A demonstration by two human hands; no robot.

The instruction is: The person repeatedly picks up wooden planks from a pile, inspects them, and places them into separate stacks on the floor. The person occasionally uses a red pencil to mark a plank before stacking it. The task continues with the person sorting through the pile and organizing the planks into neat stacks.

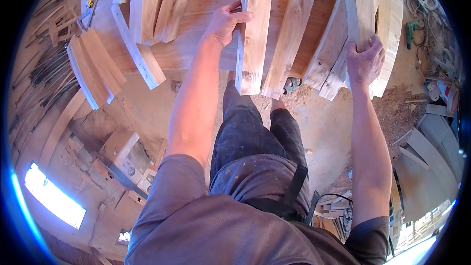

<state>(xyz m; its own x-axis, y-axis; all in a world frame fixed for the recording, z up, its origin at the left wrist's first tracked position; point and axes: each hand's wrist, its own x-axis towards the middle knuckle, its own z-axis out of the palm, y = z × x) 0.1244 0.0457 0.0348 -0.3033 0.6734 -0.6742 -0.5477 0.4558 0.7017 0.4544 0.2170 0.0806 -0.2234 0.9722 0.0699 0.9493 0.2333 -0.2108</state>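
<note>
My left hand grips the edge of a straight plank whose length runs away from me across the workbench. My right hand clasps a curved board further right, well apart.

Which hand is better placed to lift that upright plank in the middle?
The left hand: it already grips the edge of the middle plank. The right hand rests on a curved plank further right, apart from it.
</note>
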